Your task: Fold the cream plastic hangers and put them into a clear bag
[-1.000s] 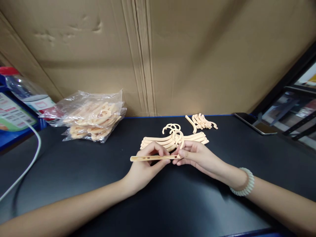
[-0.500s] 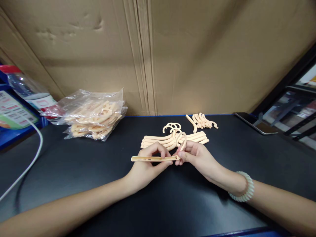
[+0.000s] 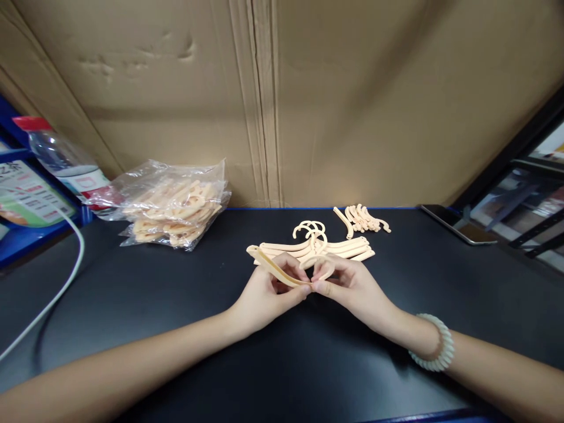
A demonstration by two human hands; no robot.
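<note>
My left hand (image 3: 268, 294) pinches a peach plastic hanger bar (image 3: 269, 265), which slants up to the left. My right hand (image 3: 348, 285) pinches a peach curved hook (image 3: 321, 271) at the bar's near end, fingertips meeting those of the left hand. Just behind both hands lies a small stack of assembled peach hangers (image 3: 341, 249) on the black table (image 3: 176, 305). Farther back sits a little pile of loose hooks (image 3: 363, 218). A pale beaded bracelet (image 3: 436, 349) circles my right wrist.
A clear plastic bag of peach hanger parts (image 3: 174, 205) lies at the back left. A water bottle (image 3: 61, 161) and a blue shelf stand at far left, with a white cable (image 3: 66, 276) trailing over the table. A phone (image 3: 458, 223) rests back right. A cardboard wall rises behind.
The bar has tilted from level to slanting up-left, and the hook has swung down from upright to the bar's end. The hands have drawn closer together.
</note>
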